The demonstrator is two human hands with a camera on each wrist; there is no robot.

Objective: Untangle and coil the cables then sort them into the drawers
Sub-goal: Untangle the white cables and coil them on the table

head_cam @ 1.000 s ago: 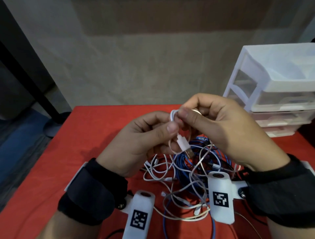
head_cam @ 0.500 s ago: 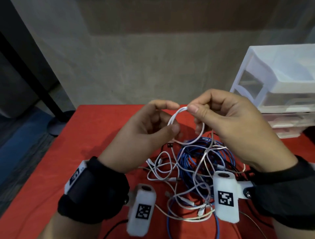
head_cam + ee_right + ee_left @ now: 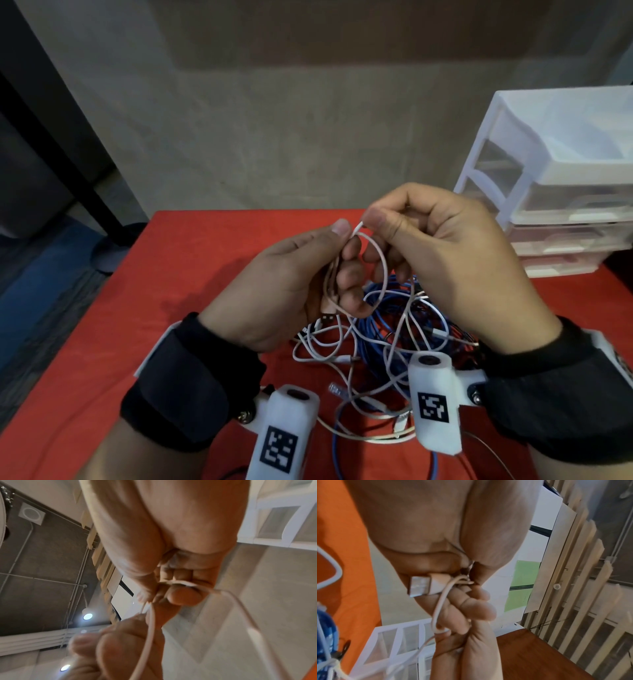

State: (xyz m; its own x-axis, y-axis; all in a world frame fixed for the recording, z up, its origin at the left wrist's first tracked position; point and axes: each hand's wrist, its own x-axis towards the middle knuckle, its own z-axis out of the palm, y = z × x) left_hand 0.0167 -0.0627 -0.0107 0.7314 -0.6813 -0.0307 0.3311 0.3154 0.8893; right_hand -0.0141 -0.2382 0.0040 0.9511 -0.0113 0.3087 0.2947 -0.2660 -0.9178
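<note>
Both hands are raised over a tangle of white and blue cables on the red table. My left hand grips several loops of a white USB cable; its USB plug sticks out below the curled fingers. My right hand pinches the same cable between thumb and forefinger, right beside the left thumb, forming a fresh loop. The cable's free length trails down into the tangle. White plastic drawers stand at the right, with the top one pulled out.
The drawer unit sits at the table's right rear corner, close to my right wrist. A grey wall runs behind the table. Red tabletop stretches bare to the left of the hands. A dark floor and a black post lie off the left edge.
The USB plug, which hung between both hands, now sits low in the left palm. The right hand has drawn another loop up to the left thumb; both hands rose slightly.
</note>
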